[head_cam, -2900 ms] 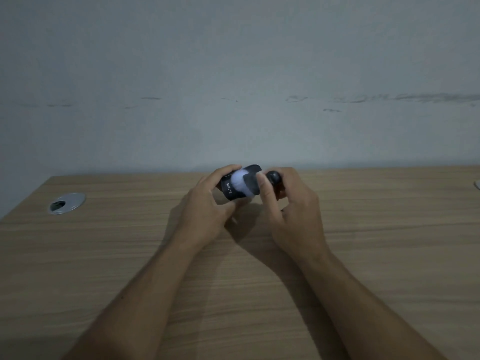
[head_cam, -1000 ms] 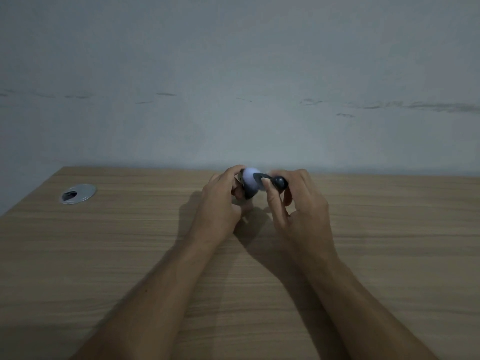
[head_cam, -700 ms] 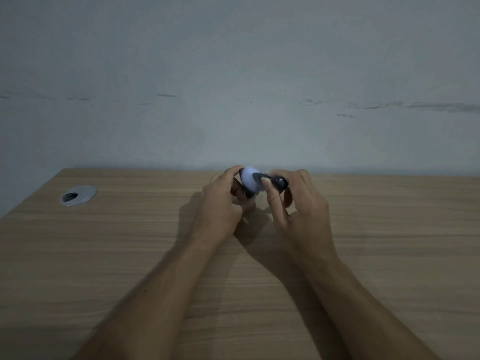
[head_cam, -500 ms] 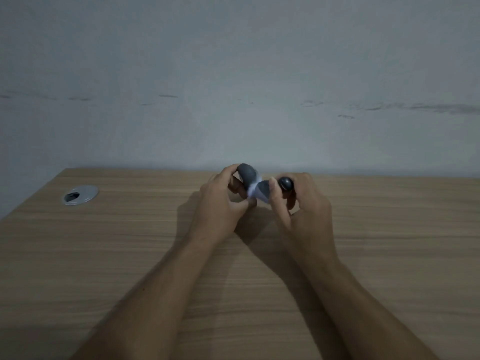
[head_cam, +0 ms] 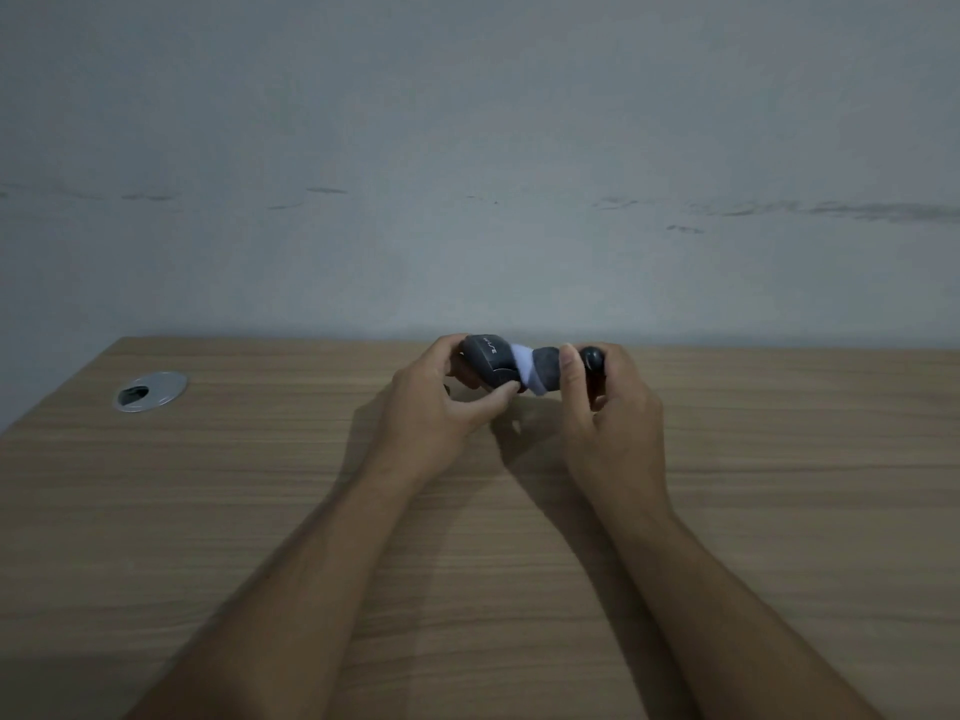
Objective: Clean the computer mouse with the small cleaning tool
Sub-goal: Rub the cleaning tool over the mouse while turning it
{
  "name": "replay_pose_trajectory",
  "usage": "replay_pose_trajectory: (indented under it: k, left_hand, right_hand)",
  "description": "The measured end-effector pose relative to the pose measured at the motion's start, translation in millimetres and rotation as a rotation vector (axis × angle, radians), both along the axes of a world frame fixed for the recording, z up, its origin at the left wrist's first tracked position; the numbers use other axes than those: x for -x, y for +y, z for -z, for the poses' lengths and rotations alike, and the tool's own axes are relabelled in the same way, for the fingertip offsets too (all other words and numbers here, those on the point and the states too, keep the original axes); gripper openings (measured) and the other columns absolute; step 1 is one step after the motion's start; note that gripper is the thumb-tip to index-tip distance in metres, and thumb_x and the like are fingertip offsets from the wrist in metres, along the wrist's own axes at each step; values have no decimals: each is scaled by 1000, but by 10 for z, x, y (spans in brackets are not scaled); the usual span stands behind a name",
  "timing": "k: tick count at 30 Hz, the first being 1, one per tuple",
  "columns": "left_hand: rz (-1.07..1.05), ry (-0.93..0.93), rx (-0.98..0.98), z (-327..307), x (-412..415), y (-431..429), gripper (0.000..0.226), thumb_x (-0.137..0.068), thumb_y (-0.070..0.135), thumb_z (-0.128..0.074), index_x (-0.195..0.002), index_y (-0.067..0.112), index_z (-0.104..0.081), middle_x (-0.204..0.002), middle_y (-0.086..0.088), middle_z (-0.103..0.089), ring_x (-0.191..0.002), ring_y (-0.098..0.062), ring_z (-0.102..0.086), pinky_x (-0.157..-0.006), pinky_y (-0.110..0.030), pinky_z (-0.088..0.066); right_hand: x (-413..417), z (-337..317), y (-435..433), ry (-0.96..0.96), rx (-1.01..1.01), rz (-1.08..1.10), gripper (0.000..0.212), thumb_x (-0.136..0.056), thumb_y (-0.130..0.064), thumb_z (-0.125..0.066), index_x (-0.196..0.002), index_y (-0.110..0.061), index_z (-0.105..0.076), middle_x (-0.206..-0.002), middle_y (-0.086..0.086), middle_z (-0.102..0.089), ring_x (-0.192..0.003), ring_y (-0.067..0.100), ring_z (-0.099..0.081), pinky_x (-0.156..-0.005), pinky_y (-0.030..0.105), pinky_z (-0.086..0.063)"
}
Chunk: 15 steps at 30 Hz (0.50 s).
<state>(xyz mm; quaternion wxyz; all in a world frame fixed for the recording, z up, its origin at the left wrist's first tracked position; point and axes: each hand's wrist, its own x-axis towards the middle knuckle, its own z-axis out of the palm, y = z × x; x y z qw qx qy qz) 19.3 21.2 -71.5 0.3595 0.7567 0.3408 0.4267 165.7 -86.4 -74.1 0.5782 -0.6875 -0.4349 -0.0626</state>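
Note:
My left hand (head_cam: 436, 407) holds a dark computer mouse (head_cam: 487, 358) just above the far middle of the wooden desk (head_cam: 260, 511), with white lettering on the side facing me. My right hand (head_cam: 608, 407) grips a small cleaning tool (head_cam: 543, 374) with a dark body, a white soft tip and a round dark end (head_cam: 593, 358). The white tip touches the right side of the mouse. Fingers hide the lower part of the mouse and most of the tool's handle.
A round silver cable grommet (head_cam: 149, 390) sits in the desk at the far left. A plain grey wall (head_cam: 467, 148) rises right behind the desk's far edge.
The mouse has turned in my left hand, so its lettered side now faces me. The tool's white tip has slid from the front of the mouse to its right side.

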Motion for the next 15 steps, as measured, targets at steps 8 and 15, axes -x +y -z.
replay_pose_trajectory:
  k: [8,15]
  left_hand:
    - [70,97,-39,-33,42,-44,56,-81,27,-92,-131,37,-69,-114,20,-78,-108,5,-70,-78,-4,-46]
    - [91,180,-177,-2,7,-37,71,-81,15,-86,-141,43,-60,-124,12,-75,-116,-13,-70,-98,-42,-58]
  right_hand:
    - [85,-82,-68,-83,-65,-101,22,-110,-29,-61,-93,-15,-65,-81,-3,-65,-70,9,-60,-66,20,-44]
    - [1,-78,-54,-16,-36,8,19,-110,-32,-62,-102,-17,-69,-91,-1,-68,-75,4,-61,-68,11,-40]
